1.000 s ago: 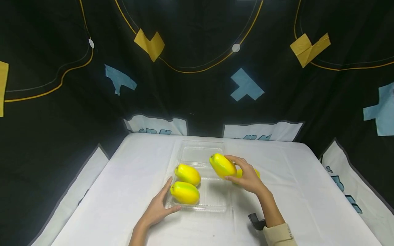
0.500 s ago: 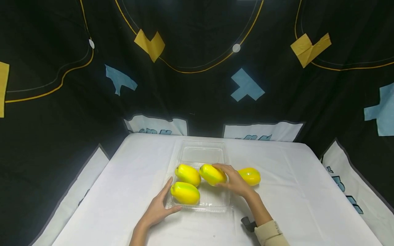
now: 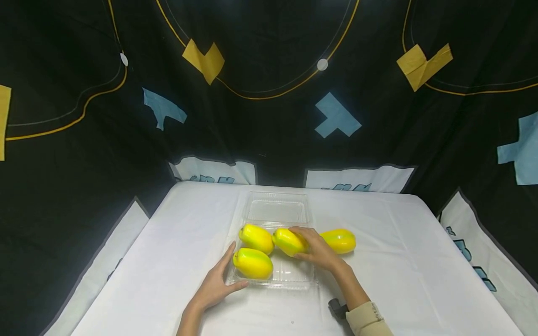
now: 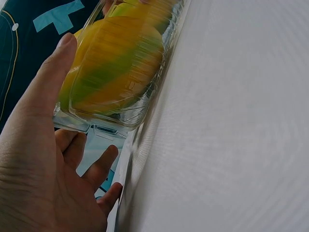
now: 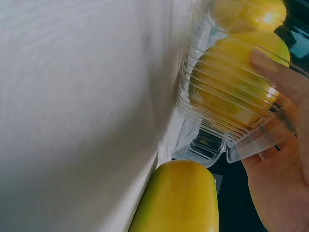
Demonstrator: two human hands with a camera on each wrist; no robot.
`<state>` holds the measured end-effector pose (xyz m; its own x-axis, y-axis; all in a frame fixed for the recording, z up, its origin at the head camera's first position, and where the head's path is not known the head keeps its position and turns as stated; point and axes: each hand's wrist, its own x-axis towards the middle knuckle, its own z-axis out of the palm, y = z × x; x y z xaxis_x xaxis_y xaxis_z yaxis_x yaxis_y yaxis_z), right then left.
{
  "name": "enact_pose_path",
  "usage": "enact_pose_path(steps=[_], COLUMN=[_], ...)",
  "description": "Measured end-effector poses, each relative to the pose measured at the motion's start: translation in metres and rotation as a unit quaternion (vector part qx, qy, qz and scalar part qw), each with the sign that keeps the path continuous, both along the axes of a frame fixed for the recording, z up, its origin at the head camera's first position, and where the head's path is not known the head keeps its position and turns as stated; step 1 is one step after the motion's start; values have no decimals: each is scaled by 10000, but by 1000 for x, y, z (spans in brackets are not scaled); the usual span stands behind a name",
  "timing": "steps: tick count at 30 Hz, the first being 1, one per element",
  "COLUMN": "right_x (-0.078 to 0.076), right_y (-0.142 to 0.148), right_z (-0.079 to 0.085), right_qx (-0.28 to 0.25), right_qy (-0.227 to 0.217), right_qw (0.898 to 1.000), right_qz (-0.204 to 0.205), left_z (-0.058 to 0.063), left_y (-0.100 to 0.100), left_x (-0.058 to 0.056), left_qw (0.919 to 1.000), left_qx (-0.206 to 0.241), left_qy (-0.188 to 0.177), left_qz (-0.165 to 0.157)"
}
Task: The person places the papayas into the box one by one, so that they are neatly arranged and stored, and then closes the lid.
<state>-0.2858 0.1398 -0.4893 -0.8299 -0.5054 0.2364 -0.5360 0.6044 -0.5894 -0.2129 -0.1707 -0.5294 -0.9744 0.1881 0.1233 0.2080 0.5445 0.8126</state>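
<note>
A clear plastic hinged box [image 3: 290,275] lies on the white-covered table. Two oblong yellow-green fruits, mango-like in shape, rest in its left half: a rear fruit [image 3: 255,238] and a front fruit [image 3: 253,264]. My right hand [image 3: 316,248] reaches over the box's right wall and holds a third yellow-green fruit [image 3: 288,241] by its right end, low in the box beside the rear one. My left hand [image 3: 213,285] lies at the box's front left corner, thumb and fingers spread. In the left wrist view the fingertips [image 4: 108,154] sit close by the box's edge.
One more yellow fruit [image 3: 341,241] lies on the table right of the box, behind my right hand. The box's lid [image 3: 275,211] is folded back towards the far edge. A black curtain [image 3: 260,130] surrounds the table.
My right hand has brought the held fruit left and down into the box, where it stays over the last half second. The fruit outside shows more fully. My left hand has not moved.
</note>
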Motion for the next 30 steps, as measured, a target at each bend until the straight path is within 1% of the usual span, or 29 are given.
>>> enact_pose_path(steps=[6,13,18,22,27,30], right_x=[-1,-2,-1,-1,-2,-3], right_y=[0,0,4,13,36,51], right_z=[0,1,5,12,19,20], right_qx=[205,268,92,-157,-315,-371], right_qy=[93,109,92,246,490,458], right_qw=[9997,9995,9997,9991,9964,9949], right_qz=[-86,-140,-193,-319,-609,-818], left_z=[1,2,2,1,0,0], left_y=[1,1,1,2,2,2], left_x=[-1,0,0,0,0,0], left_qw=[10000,10000,10000,9999,9999,9999], left_qx=[6,20,24,37,18,25], left_qy=[27,32,-28,-12,26,34], left_qz=[-5,39,90,93,102,110])
